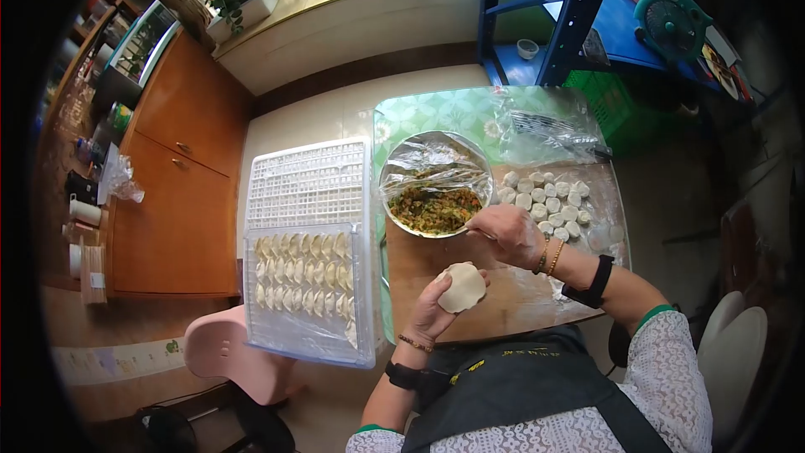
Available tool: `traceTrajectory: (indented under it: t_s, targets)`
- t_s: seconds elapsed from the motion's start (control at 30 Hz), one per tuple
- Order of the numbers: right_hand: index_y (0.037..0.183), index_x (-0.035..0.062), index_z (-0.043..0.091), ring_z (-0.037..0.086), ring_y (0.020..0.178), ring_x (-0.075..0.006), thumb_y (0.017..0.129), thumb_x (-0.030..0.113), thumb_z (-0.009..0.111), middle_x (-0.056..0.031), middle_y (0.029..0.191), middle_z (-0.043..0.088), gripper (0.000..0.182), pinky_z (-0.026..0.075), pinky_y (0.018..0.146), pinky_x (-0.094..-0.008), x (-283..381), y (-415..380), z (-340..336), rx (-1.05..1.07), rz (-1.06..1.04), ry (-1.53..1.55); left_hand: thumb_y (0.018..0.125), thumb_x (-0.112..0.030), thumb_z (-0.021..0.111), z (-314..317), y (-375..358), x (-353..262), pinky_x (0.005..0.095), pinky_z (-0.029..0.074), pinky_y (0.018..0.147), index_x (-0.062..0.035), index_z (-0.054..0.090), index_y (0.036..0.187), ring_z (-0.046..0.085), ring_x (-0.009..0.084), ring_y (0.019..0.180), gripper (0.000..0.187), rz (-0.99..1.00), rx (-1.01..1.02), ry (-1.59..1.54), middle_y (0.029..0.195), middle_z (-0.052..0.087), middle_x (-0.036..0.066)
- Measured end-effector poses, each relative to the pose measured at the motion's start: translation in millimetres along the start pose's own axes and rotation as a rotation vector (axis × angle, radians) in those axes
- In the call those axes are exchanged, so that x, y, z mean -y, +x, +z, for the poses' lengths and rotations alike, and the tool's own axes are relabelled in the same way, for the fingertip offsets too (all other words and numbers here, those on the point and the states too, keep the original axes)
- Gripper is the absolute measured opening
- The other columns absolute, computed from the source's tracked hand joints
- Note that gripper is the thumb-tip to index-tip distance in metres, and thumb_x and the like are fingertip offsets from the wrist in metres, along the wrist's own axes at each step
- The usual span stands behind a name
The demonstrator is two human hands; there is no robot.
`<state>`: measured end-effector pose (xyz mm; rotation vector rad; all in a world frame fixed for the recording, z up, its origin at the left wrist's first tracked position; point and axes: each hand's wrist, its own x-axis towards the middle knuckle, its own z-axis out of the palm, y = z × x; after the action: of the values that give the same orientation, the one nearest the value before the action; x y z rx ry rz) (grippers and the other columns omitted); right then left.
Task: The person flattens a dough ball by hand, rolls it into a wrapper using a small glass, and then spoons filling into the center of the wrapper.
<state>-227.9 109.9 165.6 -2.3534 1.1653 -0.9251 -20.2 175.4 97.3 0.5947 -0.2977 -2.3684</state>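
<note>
A round, flat dough wrapper (pixel 462 288) lies in my left hand (pixel 433 306), its fingers and thumb around the edge. My right hand (pixel 509 233) is closed at the right rim of a round bowl (pixel 385 176), pinching a thin handle whose far end I cannot make out. Chopped green and orange filling (pixel 432 208) shows in the bowl, partly under clear plastic film (pixel 440 153). Small floured dough pieces (pixel 551 190) sit on the wooden board (pixel 411 264) beyond my right hand. Rows of folded dumplings (pixel 303 273) fill a clear tray at the left.
A white slatted rack (pixel 306 176) stands behind the dumpling tray. A plastic bag (pixel 549 130) lies at the table's back right, on a green patterned cloth (pixel 436 109). A pink chair (pixel 222 348) is at the lower left. Blue shelving (pixel 503 59) stands behind the table.
</note>
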Motion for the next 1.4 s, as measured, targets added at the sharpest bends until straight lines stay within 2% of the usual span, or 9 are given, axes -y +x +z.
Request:
traceTrajectory:
  t_s: [0.07, 0.2, 0.4, 0.5, 0.63, 0.83, 1.03, 1.33, 1.4]
  targets:
    - [0.083, 0.0049, 0.055, 0.06, 0.07, -0.0317, 0.081, 0.01, 0.063, -0.0119, 0.071, 0.058, 0.01, 0.047, 0.06, -0.0404, 2, 4, -11, -0.013, -0.017, -0.056, 0.096, -0.028, 0.051, -6, -1, -1, 0.0495, 0.042, 0.103, -0.0003, 0.04, 0.134, 0.048, 0.0389, 0.123, 0.048, 0.031, -0.013, -0.087, 0.134, 0.046, 0.025]
    - [0.084, 0.0045, 0.055, 0.059, 0.068, -0.033, 0.084, 0.009, 0.06, -0.0142, 0.071, 0.057, 0.007, 0.046, 0.061, -0.0412, 1, 7, -14, 0.065, 0.103, -0.145, 0.097, -0.027, 0.049, -4, -5, -5, 0.0507, 0.041, 0.103, 0.0001, 0.04, 0.133, 0.047, 0.0405, 0.124, 0.046, 0.038, 0.034, -0.185, 0.134, 0.045, 0.026]
    - [0.085, 0.0037, 0.054, 0.058, 0.069, -0.0344, 0.086, 0.011, 0.059, -0.0163, 0.071, 0.057, 0.009, 0.046, 0.061, -0.0424, 2, 6, 4, 0.015, 0.319, 0.144, 0.095, -0.031, 0.051, -6, -11, -3, 0.0497, 0.039, 0.105, -0.0001, 0.042, 0.134, 0.046, 0.0398, 0.125, 0.05, 0.058, -0.027, -0.13, 0.136, 0.044, 0.027]
    - [0.086, 0.0043, 0.054, 0.058, 0.069, -0.033, 0.084, 0.01, 0.06, -0.0148, 0.071, 0.056, 0.008, 0.045, 0.06, -0.0421, 4, 1, 6, -0.035, 0.052, 0.023, 0.095, -0.03, 0.051, -9, -12, -2, 0.0492, 0.038, 0.106, 0.0001, 0.042, 0.134, 0.047, 0.0398, 0.124, 0.05, 0.083, -0.02, -0.131, 0.136, 0.044, 0.027]
    - [0.084, 0.0068, 0.054, 0.055, 0.069, -0.0286, 0.074, 0.004, 0.06, -0.0098, 0.072, 0.051, 0.011, 0.043, 0.06, -0.0388, 16, -3, -9, 0.017, -0.014, -0.193, 0.096, -0.03, 0.051, -11, -11, -1, 0.0487, 0.038, 0.106, 0.0004, 0.042, 0.134, 0.048, 0.04, 0.123, 0.049, 0.072, -0.003, -0.124, 0.135, 0.045, 0.028]
    - [0.078, 0.0075, 0.05, 0.054, 0.069, -0.0262, 0.074, 0.007, 0.058, -0.0085, 0.071, 0.049, 0.009, 0.043, 0.06, -0.0378, 9, -4, -3, 0.058, -0.049, -0.326, 0.096, -0.029, 0.051, -13, -8, 6, 0.048, 0.04, 0.105, 0.0006, 0.042, 0.133, 0.049, 0.0397, 0.122, 0.048, 0.05, 0.0, -0.12, 0.133, 0.046, 0.028]
    - [0.079, 0.007, 0.05, 0.054, 0.071, -0.0261, 0.074, 0.006, 0.057, -0.0085, 0.073, 0.051, 0.009, 0.044, 0.061, -0.0375, -9, -5, 19, 0.159, -0.056, -0.269, 0.097, -0.028, 0.05, -13, -13, 4, 0.0469, 0.041, 0.104, 0.0, 0.042, 0.132, 0.05, 0.0393, 0.121, 0.045, 0.07, -0.05, -0.105, 0.132, 0.048, 0.027]
    - [0.084, 0.008, 0.056, 0.058, 0.075, -0.0265, 0.073, 0.004, 0.059, -0.0081, 0.076, 0.056, 0.012, 0.045, 0.064, -0.0373, 25, 4, -12, 0.094, -0.077, -0.152, 0.098, -0.025, 0.047, -18, -14, 6, 0.0456, 0.042, 0.103, 0.0006, 0.043, 0.13, 0.052, 0.0374, 0.119, 0.041, 0.066, -0.046, -0.106, 0.131, 0.049, 0.026]
    - [0.082, 0.0091, 0.056, 0.058, 0.075, -0.0262, 0.074, 0.004, 0.06, -0.0077, 0.076, 0.056, 0.011, 0.046, 0.064, -0.037, 21, 4, -12, 0.206, -0.097, -0.127, 0.099, -0.024, 0.045, -17, -13, 7, 0.0431, 0.044, 0.101, 0.0008, 0.045, 0.128, 0.056, 0.0341, 0.115, 0.039, 0.061, -0.032, -0.122, 0.127, 0.053, 0.023]
